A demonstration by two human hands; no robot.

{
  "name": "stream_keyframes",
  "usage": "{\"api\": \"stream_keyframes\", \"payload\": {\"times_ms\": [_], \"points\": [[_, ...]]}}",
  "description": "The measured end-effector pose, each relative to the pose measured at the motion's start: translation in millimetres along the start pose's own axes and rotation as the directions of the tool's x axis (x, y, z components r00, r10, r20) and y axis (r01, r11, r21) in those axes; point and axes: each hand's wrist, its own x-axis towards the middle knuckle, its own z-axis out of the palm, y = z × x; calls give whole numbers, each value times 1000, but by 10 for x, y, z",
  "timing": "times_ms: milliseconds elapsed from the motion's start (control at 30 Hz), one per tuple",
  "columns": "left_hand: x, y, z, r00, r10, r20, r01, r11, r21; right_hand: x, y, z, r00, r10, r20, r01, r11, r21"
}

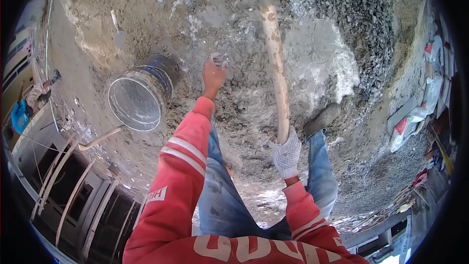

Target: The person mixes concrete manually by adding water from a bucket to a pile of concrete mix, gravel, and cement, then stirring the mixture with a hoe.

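My right hand [286, 154], in a white knit glove, is wrapped round the lower end of a long wooden tool handle [276, 63]. The handle runs up and away over the wet grey mortar [239, 34]. Its far part is coated in grey, and the tool's head lies beyond the top of the view. Bare and smeared with grey, my left hand [215, 72] is held out over the mortar, fingers loosely bent and apart, with nothing visible in it. To its left, a mortar-stained bucket [139, 100] lies tipped with its mouth towards me.
A trowel [117, 33] lies on sandy ground at upper left. Dark gravel [364, 14] spreads at upper right. Bags [415, 117] lie along the right edge. Near the bucket, a curved wooden handle [101, 138] rests on the ground. Another person's blue-gloved hand [20, 116] shows at far left.
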Motion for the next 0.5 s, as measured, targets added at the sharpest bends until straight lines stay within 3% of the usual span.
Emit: {"api": "stream_keyframes", "payload": {"times_ms": [33, 100, 133, 167, 233, 300, 333, 367, 400, 467, 500], "points": [[158, -285, 124, 1000, -6, 9, 6, 998, 70, 2, 158, 47, 1000, 1, 13, -1, 1000, -11], [286, -526, 302, 999, -24, 26, 20, 991, 136, 29, 578, 200, 994, 101, 42, -106, 982, 153], [311, -506, 401, 997, 51, 58, -59, 989, 138, 66, 710, 250, 953, 254, 165, -298, 884, 362], [319, -546, 557, 988, 125, 92, -137, 981, 138, 107, 727, 255, 951, 259, 167, -302, 888, 347], [241, -649, 999, 986, 116, 123, -132, 982, 133, 174, 717, 237, 858, 400, 323, -509, 749, 424], [129, -848, 1418, 984, 114, 139, -133, 982, 136, 103, 911, 392, 878, 377, 294, -461, 830, 313], [83, -949, 1599, 943, -115, 313, 127, 992, -20, 98, 936, 429, 873, 398, 282, -477, 816, 327], [86, -878, 1609, 819, -281, 500, 391, 912, -128, 132, 921, 457, 870, 414, 266, -488, 800, 349], [28, -822, 1590, 821, -283, 496, 393, 910, -130, 142, 886, 465, 871, 410, 269, -485, 803, 347], [-203, -291, 1110, 952, -251, 175, 273, 955, -113, 174, 754, 462, 825, 494, 274, -564, 696, 444], [-242, -127, 858, 955, -244, 170, 264, 958, -113, 163, 838, 528, 829, 488, 273, -558, 696, 451]]}}
